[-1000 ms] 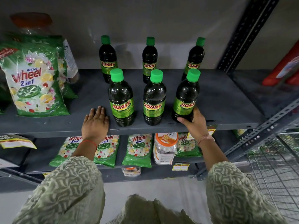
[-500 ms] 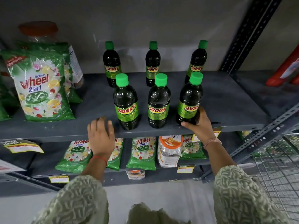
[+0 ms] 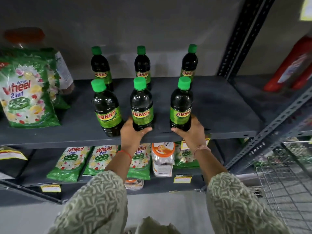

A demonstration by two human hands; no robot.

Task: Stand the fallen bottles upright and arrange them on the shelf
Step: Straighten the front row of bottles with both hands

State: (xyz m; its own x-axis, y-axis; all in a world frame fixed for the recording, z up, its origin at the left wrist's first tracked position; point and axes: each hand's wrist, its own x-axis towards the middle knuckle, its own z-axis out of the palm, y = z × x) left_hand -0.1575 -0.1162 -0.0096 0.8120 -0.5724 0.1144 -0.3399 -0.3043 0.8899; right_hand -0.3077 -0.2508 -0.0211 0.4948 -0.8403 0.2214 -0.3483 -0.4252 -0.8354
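Several dark Sunny bottles with green caps stand upright in two rows on the grey shelf (image 3: 219, 112). The back row (image 3: 142, 65) holds three. In front stand a left bottle (image 3: 107, 108), a middle bottle (image 3: 142, 105) and a right bottle (image 3: 181, 105). My left hand (image 3: 133, 134) wraps the base of the front middle bottle. My right hand (image 3: 191, 132) grips the base of the front right bottle. Both hands rest at the shelf's front edge.
Green Wheel detergent bags (image 3: 25, 93) stand at the shelf's left, more lie on the lower shelf (image 3: 70, 162) beside an orange-lidded jar (image 3: 163, 157). A slotted metal upright (image 3: 243, 36) bounds the right side. Red bottles (image 3: 293, 65) and a wire basket (image 3: 287, 179) sit further right.
My left hand moved right from the bare shelf edge and took hold of the front middle bottle. My right hand stays on the front right bottle.
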